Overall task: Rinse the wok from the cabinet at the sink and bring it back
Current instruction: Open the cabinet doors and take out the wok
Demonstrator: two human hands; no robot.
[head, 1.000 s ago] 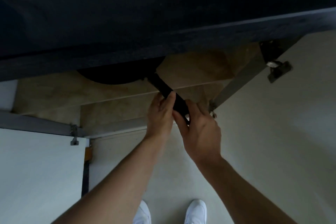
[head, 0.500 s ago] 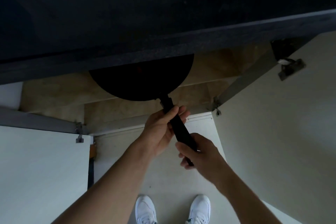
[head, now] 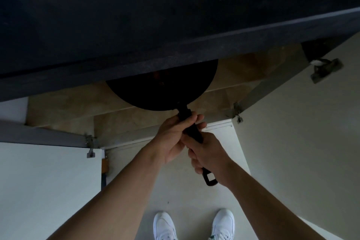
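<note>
Head view: dark counter up top, open cabinet below, black wok at its opening, half hidden by the counter. The left hand and right hand both grip the handle, left nearer the pan.

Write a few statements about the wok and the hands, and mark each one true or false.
1. The left hand and the right hand both grip the handle of the wok. True.
2. The right hand is nearer the wok. False: the left hand is nearer; the right hand grips the handle's far end.
3. The cabinet is closed. False: the cabinet doors stand open.
4. The dark countertop hides part of the wok. True.
</note>
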